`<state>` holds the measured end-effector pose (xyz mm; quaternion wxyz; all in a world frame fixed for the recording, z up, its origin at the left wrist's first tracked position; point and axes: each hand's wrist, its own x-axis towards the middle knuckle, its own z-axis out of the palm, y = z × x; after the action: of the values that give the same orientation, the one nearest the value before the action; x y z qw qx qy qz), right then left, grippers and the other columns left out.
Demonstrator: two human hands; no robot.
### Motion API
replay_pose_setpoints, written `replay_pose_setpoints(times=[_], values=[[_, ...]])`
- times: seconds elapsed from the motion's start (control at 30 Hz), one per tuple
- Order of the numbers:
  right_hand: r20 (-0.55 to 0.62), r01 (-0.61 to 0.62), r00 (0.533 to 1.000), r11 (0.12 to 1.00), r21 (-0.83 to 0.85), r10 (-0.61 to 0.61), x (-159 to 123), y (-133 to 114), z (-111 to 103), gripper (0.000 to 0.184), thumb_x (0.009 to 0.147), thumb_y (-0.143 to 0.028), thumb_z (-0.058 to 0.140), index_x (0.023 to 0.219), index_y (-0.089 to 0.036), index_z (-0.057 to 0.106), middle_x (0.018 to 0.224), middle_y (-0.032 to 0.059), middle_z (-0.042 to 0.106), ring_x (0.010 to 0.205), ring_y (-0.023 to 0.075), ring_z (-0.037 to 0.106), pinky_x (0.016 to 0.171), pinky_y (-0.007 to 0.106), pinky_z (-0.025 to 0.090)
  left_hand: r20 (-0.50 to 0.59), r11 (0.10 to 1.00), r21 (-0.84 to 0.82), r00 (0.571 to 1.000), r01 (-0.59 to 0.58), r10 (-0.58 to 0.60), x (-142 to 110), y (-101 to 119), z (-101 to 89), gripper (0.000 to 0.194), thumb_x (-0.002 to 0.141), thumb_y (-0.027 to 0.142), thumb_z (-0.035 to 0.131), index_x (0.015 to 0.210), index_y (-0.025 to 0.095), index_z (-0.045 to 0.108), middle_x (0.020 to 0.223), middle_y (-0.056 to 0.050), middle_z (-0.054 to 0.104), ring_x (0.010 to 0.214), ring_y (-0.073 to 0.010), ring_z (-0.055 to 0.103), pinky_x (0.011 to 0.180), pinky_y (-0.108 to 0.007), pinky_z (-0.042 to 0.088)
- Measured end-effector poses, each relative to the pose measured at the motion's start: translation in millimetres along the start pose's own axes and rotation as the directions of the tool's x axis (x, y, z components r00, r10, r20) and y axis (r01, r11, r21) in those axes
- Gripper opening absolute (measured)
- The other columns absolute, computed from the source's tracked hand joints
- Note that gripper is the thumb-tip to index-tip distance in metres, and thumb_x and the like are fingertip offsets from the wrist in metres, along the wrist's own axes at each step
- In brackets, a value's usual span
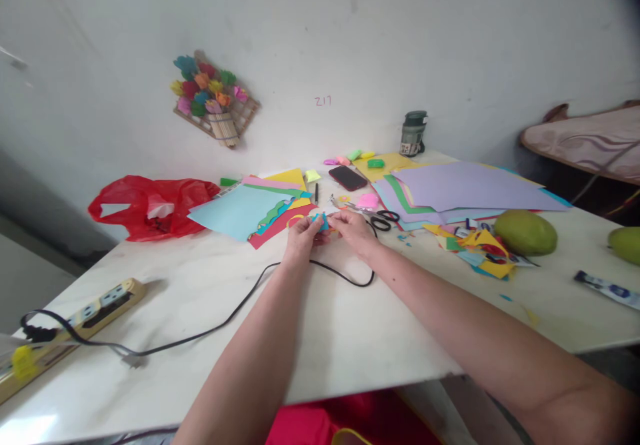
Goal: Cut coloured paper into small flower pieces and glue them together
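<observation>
Both hands meet near the middle of the white table. My left hand [303, 236] pinches a small piece of blue paper [321, 221] between thumb and fingers. Close against its right side, my right hand [351, 228] has its fingertips pressed together at the paper's edge; whether anything is between them is too small to make out. Just beyond the right hand lie scissors [383, 220] with black handles. A lump of pink clay-like material [367, 201] sits behind them. Red paper [280, 227] lies beyond my left hand, partly under a light blue sheet [235, 208].
A black cable [220, 325] crosses the table from a power strip [100, 308]. A red plastic bag [150, 208] lies left. Coloured sheets [465, 185], paper scraps [480, 248], a green fruit [526, 233] and a tube [607, 289] are right. A phone [347, 178] and a bottle [413, 135] stand farther back.
</observation>
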<state>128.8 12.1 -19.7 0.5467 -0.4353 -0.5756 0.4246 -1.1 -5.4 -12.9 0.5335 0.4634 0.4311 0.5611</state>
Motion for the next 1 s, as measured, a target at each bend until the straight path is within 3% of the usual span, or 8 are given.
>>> replay_pose_setpoints(times=[0.1,0.27,0.4,0.53,0.73,1.0], values=[[0.008,-0.003,1.000,1.000,0.012,0.002,0.6,1.0,-0.6,0.021,0.066,-0.037,0.060,0.066,-0.017,0.061,0.076,0.0021,0.065,0.067,0.0128,0.056,0.059,0.025,0.042,0.005,1.000,-0.018,1.000,0.012,-0.012,-0.1,1.2,-1.5,0.039,0.064,0.052,0.070,0.070,0.015,0.058,0.060,-0.003,0.064,0.048,-0.0133,0.058,0.054,-0.027,0.049],[0.014,-0.028,1.000,0.999,0.040,0.027,-1.5,-1.9,-0.3,0.024,0.066,-0.041,0.061,0.066,-0.018,0.059,0.065,0.0001,0.061,0.063,0.0133,0.055,0.053,0.024,0.040,-0.025,0.999,0.029,0.999,-0.022,0.023,-1.4,2.8,-3.0,0.037,0.063,0.048,0.072,0.068,0.015,0.056,0.060,-0.002,0.063,0.047,-0.0130,0.058,0.054,-0.027,0.049],[0.084,-0.129,0.989,0.987,0.092,0.121,-5.4,-6.3,0.4,0.029,0.066,-0.046,0.064,0.077,-0.020,0.060,0.070,0.0000,0.063,0.065,0.0140,0.058,0.047,0.022,0.037,-0.022,0.998,0.054,0.999,-0.039,0.040,-1.4,2.5,-2.2,0.038,0.063,0.049,0.071,0.067,0.015,0.054,0.059,-0.002,0.063,0.046,-0.0132,0.058,0.053,-0.027,0.049],[0.139,-0.129,0.983,0.990,0.061,0.119,-6.1,-5.9,1.9,0.034,0.061,-0.048,0.070,0.076,-0.018,0.061,0.066,-0.0019,0.060,0.058,0.0106,0.051,0.047,0.021,0.033,-0.008,0.997,0.069,1.000,-0.028,0.028,-0.3,1.4,-1.3,0.037,0.063,0.048,0.071,0.068,0.015,0.054,0.058,-0.001,0.063,0.047,-0.0133,0.059,0.053,-0.026,0.050],[0.074,-0.077,0.995,0.994,0.081,0.071,-4.3,-5.3,3.8,0.037,0.056,-0.052,0.071,0.061,-0.018,0.057,0.059,-0.0027,0.056,0.057,0.0111,0.047,0.053,0.025,0.033,0.025,0.998,0.055,1.000,-0.012,0.011,0.0,0.5,-1.0,0.039,0.063,0.049,0.071,0.070,0.014,0.055,0.061,-0.002,0.065,0.049,-0.0139,0.061,0.054,-0.025,0.050],[0.024,-0.094,0.995,0.988,0.122,0.092,-4.0,-7.1,2.7,0.036,0.054,-0.050,0.073,0.058,-0.018,0.056,0.059,-0.0013,0.056,0.057,0.0115,0.046,0.056,0.027,0.034,0.000,0.995,0.094,1.000,-0.022,0.022,-2.4,3.4,-0.1,0.042,0.067,0.055,0.066,0.070,0.014,0.056,0.061,-0.003,0.066,0.047,-0.0132,0.060,0.049,-0.024,0.048]])
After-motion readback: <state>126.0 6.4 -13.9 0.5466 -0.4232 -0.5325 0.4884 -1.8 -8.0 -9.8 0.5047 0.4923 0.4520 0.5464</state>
